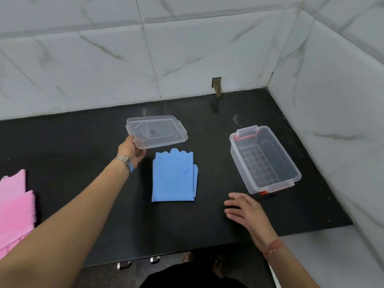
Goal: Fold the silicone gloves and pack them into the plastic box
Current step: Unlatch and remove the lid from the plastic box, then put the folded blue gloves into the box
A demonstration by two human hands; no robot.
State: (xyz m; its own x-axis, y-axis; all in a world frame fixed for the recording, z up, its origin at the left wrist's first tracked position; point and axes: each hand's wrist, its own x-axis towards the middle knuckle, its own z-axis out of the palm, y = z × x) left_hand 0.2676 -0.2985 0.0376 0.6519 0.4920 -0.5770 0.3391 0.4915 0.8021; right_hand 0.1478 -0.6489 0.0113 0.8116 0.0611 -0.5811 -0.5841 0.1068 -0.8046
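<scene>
Black stone makes up the counter point(83, 142) we see spread below us, backed by white marble-patterned wall tiles point(187, 59) that wrap round the far corner on the right. On the right side of the counter sits the clear plastic box point(291, 163), its mouth up and nothing in it; we can see the grid pattern of its floor, and orange latches show at its two short ends. Its long axis runs from near us away toward the wall, tilted a little to the left at the far end. At the centre lies the folded blue glove point(173, 179), flat, its long axis running away from us and its scalloped fingertips pointing toward the wall; it is well apart from the box. At the left edge we see pink gloves point(14, 215), partly cut off. Beyond the blue glove is the clear lid point(158, 132), held at its near left corner by our left hand point(131, 150), fingers curled round the rim. Our right hand point(243, 208) hovers just short of the box, fingers straight and loosely spread, holding nothing.
</scene>
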